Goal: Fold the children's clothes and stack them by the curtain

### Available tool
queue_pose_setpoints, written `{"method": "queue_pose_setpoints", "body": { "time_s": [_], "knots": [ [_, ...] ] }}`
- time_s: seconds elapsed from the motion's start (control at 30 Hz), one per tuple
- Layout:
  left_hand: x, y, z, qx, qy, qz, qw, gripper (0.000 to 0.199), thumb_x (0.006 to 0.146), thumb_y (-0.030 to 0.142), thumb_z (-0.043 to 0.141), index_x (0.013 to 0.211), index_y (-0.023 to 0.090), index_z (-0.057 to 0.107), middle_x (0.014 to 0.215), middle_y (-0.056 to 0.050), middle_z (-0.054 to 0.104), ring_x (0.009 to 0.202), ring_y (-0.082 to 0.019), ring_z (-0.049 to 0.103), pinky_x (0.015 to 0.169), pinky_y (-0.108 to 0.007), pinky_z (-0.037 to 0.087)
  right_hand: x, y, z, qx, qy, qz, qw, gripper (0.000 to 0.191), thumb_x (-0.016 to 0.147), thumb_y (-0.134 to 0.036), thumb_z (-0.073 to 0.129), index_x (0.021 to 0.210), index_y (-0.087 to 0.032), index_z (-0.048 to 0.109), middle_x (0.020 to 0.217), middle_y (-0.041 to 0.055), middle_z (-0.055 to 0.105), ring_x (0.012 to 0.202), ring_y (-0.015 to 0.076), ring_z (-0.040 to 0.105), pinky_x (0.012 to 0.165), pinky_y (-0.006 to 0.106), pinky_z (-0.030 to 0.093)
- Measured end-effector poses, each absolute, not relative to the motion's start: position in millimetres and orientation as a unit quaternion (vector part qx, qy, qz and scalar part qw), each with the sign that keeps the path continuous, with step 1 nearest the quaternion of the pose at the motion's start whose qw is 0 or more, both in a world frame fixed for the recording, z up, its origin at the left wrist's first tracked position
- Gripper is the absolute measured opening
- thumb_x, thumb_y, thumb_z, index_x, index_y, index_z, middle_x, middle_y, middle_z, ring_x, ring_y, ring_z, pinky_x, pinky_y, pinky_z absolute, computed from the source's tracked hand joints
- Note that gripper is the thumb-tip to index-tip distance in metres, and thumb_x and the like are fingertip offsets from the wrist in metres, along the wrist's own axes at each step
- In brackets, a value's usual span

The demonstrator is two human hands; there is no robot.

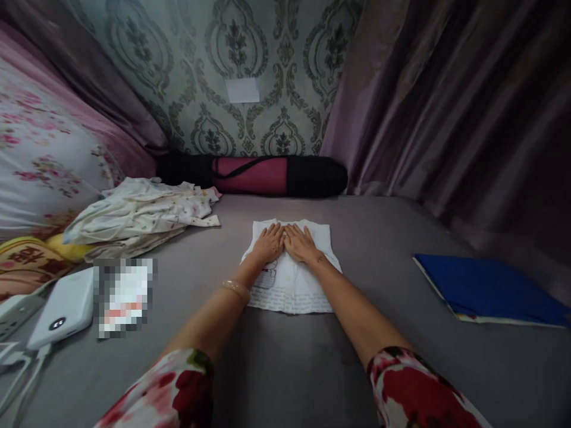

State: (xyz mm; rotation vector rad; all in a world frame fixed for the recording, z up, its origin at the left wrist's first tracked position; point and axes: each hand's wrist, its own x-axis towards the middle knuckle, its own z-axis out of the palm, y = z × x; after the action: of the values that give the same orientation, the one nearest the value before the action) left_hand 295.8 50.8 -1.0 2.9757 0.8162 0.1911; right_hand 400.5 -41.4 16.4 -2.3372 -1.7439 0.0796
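- A white printed cloth (289, 282) lies flat, slightly wrinkled, on a grey surface (294, 371).
- The left hand (269, 242) and right hand (298, 242) rest palm-down on the cloth's far half, side by side, fingers straight and slightly fanned, pinching nothing.
- The step in hand looks like pressing or smoothing; the next move probably calls for even, light pressure, so the fabric doesn't bunch.
- Left of the cloth: rumpled clothes (151, 205) and, nearer, a white power bank (66, 306).
- Right of it: a blue folded item (491, 288).
- Beyond it: a black-and-maroon roll (254, 176).
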Motion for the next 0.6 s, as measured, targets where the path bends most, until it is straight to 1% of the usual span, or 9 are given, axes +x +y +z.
{"method": "queue_pose_setpoints", "body": {
  "time_s": [0.07, 0.17, 0.3, 0.43, 0.53, 0.6],
  "knots": [
    [295.9, 52.0, -5.4, 0.962, 0.267, 0.049, 0.040, 0.054, 0.099, 0.032, 0.020, 0.148, 0.012, 0.031, 0.157, -0.011, 0.028, 0.145, -0.024, 0.022, 0.117, -0.042, 0.020, 400.8, -41.1, 11.6, -0.801, -0.587, 0.046, 0.108, 0.056, 0.097, -0.028, 0.022, 0.149, -0.009, 0.032, 0.155, 0.0077, 0.030, 0.145, 0.0196, 0.020, 0.118, 0.044, 0.009],
    [296.7, 52.6, -3.5, 0.961, 0.269, 0.039, 0.055, 0.055, 0.099, 0.032, 0.020, 0.149, 0.010, 0.029, 0.157, -0.012, 0.026, 0.146, -0.024, 0.021, 0.118, -0.043, 0.019, 402.4, -40.8, 10.4, -0.803, -0.584, 0.057, 0.106, 0.056, 0.097, -0.028, 0.021, 0.150, -0.010, 0.030, 0.156, 0.0068, 0.028, 0.145, 0.0189, 0.019, 0.118, 0.044, 0.007],
    [297.7, 52.1, 6.5, 0.958, 0.278, 0.032, 0.067, 0.054, 0.100, 0.034, 0.020, 0.148, 0.013, 0.032, 0.156, -0.011, 0.029, 0.145, -0.024, 0.023, 0.117, -0.043, 0.020, 407.2, -41.0, 18.6, -0.798, -0.587, 0.086, 0.104, 0.056, 0.098, -0.029, 0.021, 0.150, -0.011, 0.029, 0.157, 0.0067, 0.027, 0.145, 0.0192, 0.019, 0.118, 0.043, 0.008],
    [294.9, 51.0, 8.2, 0.947, 0.302, 0.097, 0.037, 0.054, 0.100, 0.039, 0.020, 0.147, 0.017, 0.035, 0.155, -0.009, 0.031, 0.145, -0.024, 0.022, 0.118, -0.045, 0.017, 412.1, -44.5, 20.0, -0.817, -0.562, 0.024, 0.128, 0.055, 0.098, -0.031, 0.022, 0.149, -0.012, 0.032, 0.156, 0.0081, 0.028, 0.145, 0.0215, 0.017, 0.118, 0.046, 0.006],
    [292.9, 50.1, 3.7, 0.949, 0.305, 0.071, 0.042, 0.053, 0.100, 0.040, 0.021, 0.147, 0.021, 0.035, 0.155, -0.008, 0.032, 0.144, -0.025, 0.026, 0.117, -0.047, 0.020, 412.7, -47.0, 12.3, -0.828, -0.547, 0.018, 0.124, 0.053, 0.098, -0.031, 0.023, 0.148, -0.015, 0.036, 0.156, 0.0066, 0.030, 0.145, 0.0222, 0.018, 0.117, 0.047, 0.009],
    [293.0, 50.2, 1.7, 0.949, 0.306, 0.052, 0.049, 0.053, 0.100, 0.040, 0.021, 0.148, 0.021, 0.034, 0.156, -0.009, 0.031, 0.144, -0.025, 0.027, 0.116, -0.047, 0.021, 412.4, -47.2, 7.8, -0.831, -0.543, 0.025, 0.120, 0.053, 0.098, -0.031, 0.023, 0.147, -0.016, 0.038, 0.155, 0.0056, 0.031, 0.145, 0.0222, 0.018, 0.117, 0.047, 0.011]
  ]
}}
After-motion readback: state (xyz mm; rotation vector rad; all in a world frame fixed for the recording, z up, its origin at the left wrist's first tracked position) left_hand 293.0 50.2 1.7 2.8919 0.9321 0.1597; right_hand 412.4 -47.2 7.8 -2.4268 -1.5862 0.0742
